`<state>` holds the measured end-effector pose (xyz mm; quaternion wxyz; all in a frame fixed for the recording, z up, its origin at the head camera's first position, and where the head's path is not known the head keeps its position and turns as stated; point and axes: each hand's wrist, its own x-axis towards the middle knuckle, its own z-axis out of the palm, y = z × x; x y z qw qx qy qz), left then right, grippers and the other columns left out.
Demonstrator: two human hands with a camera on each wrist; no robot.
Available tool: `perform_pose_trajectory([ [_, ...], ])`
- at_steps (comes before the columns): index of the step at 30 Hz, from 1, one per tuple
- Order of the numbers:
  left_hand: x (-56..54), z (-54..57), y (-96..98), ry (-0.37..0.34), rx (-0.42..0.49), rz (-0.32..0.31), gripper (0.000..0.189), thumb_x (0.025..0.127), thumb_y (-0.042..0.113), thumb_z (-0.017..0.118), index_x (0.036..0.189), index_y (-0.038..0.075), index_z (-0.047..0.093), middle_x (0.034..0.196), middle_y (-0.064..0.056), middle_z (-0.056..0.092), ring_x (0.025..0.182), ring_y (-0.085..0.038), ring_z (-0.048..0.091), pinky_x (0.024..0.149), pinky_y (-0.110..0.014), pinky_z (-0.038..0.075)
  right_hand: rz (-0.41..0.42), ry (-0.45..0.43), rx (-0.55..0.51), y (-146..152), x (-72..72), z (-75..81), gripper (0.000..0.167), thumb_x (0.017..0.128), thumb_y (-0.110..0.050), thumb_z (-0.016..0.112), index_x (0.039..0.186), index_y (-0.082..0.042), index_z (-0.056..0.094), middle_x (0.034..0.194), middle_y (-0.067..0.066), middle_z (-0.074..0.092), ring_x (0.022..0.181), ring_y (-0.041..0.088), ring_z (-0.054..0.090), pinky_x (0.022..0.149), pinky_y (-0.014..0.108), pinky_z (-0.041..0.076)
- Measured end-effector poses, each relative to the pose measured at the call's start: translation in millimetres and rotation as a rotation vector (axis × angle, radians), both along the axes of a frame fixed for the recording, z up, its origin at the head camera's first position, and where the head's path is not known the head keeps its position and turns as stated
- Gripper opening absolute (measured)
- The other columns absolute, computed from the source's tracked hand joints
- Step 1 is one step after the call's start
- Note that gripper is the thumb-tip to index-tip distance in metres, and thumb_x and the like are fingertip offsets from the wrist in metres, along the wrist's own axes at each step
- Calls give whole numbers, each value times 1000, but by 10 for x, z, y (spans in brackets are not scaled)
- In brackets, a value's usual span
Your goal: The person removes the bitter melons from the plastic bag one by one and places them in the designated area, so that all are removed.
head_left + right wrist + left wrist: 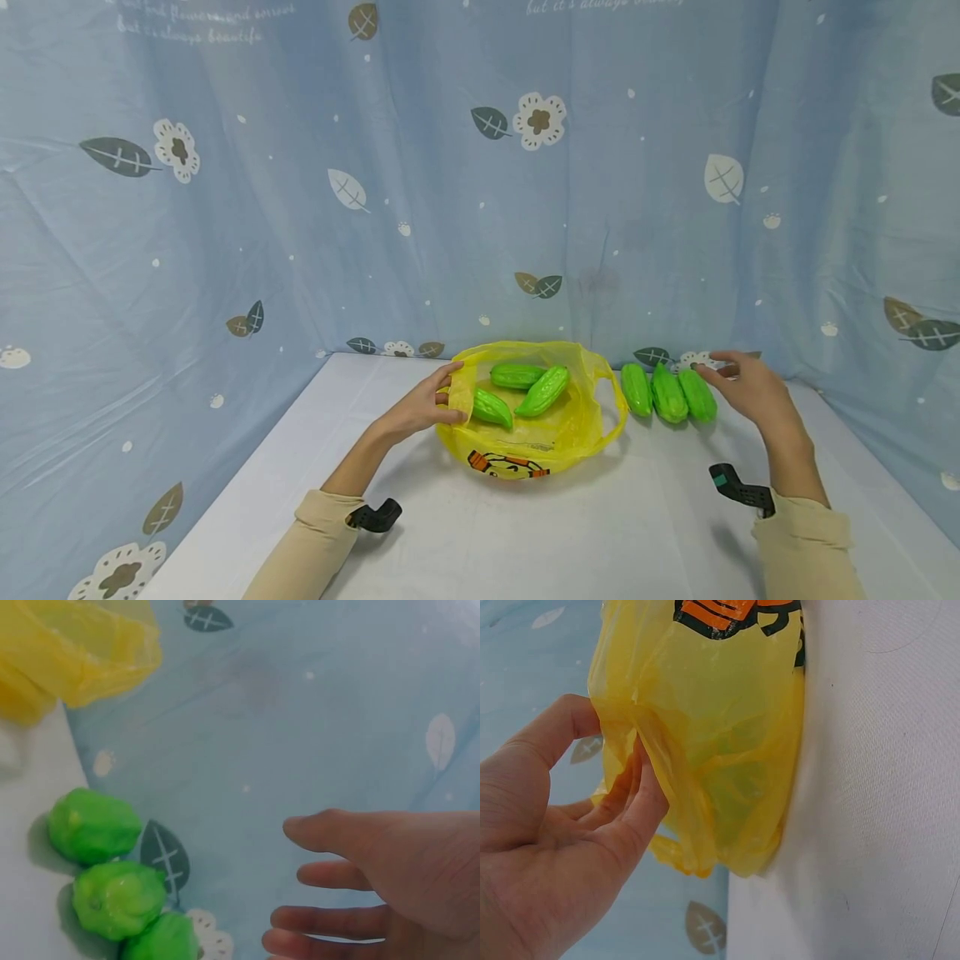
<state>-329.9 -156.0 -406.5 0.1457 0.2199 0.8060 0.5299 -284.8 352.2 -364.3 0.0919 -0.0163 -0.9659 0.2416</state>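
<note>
My left hand (422,408) holds the left rim of a yellow plastic bag (585,421). In the left wrist view, its fingers reach behind the bag's edge (671,750), with the thumb on the outer side. Inside the bag's wide mouth lie three green bitter melons (543,392). Three more green bitter melons (669,394) lie side by side on the table, right of the bag. My right hand (753,393) hovers by the rightmost one (697,396), fingers spread and holding nothing. The right wrist view shows a gap between that hand (390,870) and the melons (120,900).
A white-covered table (555,533) carries everything. Blue curtain (637,250) with leaf and flower prints rises behind and along the sides, close behind the melons. The bag's right handle loop (618,421) stands out near the leftmost loose melon. Black wrist devices (378,516) sit at both sleeves.
</note>
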Motion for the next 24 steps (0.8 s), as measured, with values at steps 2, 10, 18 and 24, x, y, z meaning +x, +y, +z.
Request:
perform_pose_trajectory([
  [2,6,5,0,3,-1,-3,96,83,19,74,158,22,16,154,-14,36,125,-29,55,96,-39,52,1,3,8,-40,10,38,73,100,-52,45,142,8,41,126,39,53,108,55,54,73,57,50],
  [10,-3,-5,0,6,5,-16,95,83,18,74,158,21,15,152,-15,38,124,-30,55,95,-38,53,44,-1,28,-172,53,142,72,100,-52,45,143,6,41,127,38,54,110,55,54,76,58,50],
  [18,-4,-14,1,-21,22,-13,96,82,17,74,158,24,15,154,-8,36,125,-27,55,95,-38,52,82,-5,36,-324,87,231,74,98,-55,47,141,4,44,127,35,57,109,52,56,76,57,51],
  [24,5,-12,-1,-16,23,-9,96,82,17,74,158,24,15,155,-10,35,126,-27,55,94,-37,53,105,9,67,-446,108,270,69,98,-52,49,140,2,47,125,33,59,111,51,58,79,58,51],
])
